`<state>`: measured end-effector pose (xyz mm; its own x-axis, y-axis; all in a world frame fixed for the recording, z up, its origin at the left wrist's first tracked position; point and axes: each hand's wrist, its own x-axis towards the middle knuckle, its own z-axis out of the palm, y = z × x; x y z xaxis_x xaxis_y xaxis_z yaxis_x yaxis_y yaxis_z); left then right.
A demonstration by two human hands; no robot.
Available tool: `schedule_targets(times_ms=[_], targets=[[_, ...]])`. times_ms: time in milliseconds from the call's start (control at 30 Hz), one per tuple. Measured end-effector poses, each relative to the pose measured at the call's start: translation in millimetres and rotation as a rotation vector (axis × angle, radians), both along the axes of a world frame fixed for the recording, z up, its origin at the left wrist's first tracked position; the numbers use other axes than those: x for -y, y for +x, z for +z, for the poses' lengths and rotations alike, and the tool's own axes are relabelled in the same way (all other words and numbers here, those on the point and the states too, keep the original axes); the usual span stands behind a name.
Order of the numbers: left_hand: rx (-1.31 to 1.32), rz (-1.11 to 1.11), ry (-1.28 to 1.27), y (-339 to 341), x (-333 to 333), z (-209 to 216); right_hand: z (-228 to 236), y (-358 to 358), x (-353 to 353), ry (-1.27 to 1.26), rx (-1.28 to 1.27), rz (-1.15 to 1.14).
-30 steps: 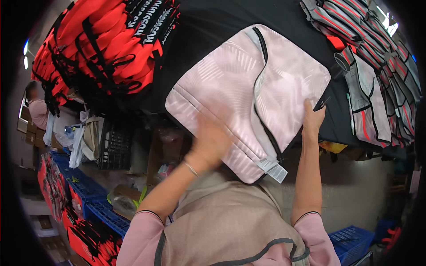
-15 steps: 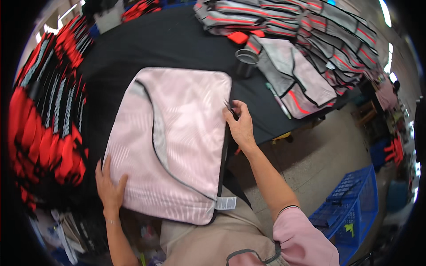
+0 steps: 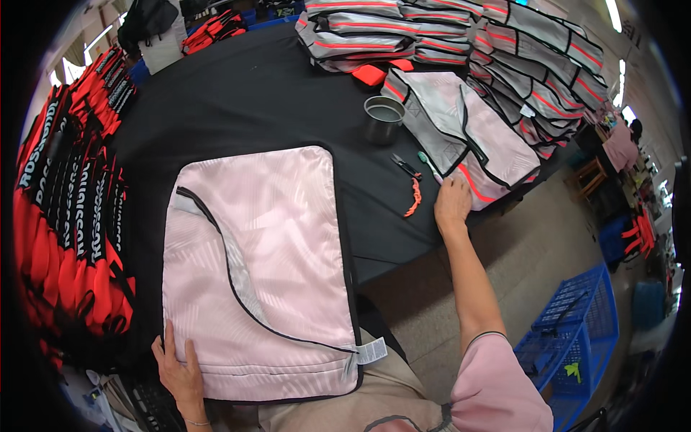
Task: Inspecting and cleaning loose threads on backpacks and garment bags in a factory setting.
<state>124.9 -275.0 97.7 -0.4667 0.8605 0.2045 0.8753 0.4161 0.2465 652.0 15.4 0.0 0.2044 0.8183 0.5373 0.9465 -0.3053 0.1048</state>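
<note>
A pale pink fabric bag panel (image 3: 288, 209) lies on the black-covered table in front of me, with black piping, a curved zip-like opening and a white label at its lower right. My left hand (image 3: 180, 371) rests on its lower left edge with fingers apart. Off to the right, my right hand (image 3: 453, 205) is closed around the handle of a slim toothbrush (image 3: 430, 165), beside a folded grey and pink bag. Thread snips (image 3: 407, 166) with an orange cord lie on the cloth, left of that hand.
A dark metal cup (image 3: 383, 121) stands beyond the snips. Folded grey-and-orange bags (image 3: 403, 32) are stacked at the back right, and red-and-black bags (image 3: 75, 216) line the left. A blue crate (image 3: 576, 338) sits on the floor at right.
My right hand has let go of the snips, leaving them on the table, and moved right to the toothbrush. The panel appears lower in view, with my left hand still at its edge.
</note>
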Motion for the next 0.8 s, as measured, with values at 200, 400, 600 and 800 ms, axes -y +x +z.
schedule_targets(times_ms=[200, 400, 600, 800], targets=[[0.052, -0.013, 0.031, 3.4, -3.2, 2.1, 19.8, 6.7, 13.0, 0.118, -0.380, 0.189], [0.041, -0.038, 0.089, -20.2, -10.1, -6.8, 112.1, -39.1, -32.9, 0.128, -0.409, 0.355], [0.045, -0.064, 0.104, -36.8, -27.4, 0.6, 151.1, -61.0, -109.0, -0.171, -0.009, 0.340], [0.044, -0.125, 0.121, -57.8, -36.4, -1.7, 144.1, -70.7, -133.5, -0.254, 0.141, 0.312]])
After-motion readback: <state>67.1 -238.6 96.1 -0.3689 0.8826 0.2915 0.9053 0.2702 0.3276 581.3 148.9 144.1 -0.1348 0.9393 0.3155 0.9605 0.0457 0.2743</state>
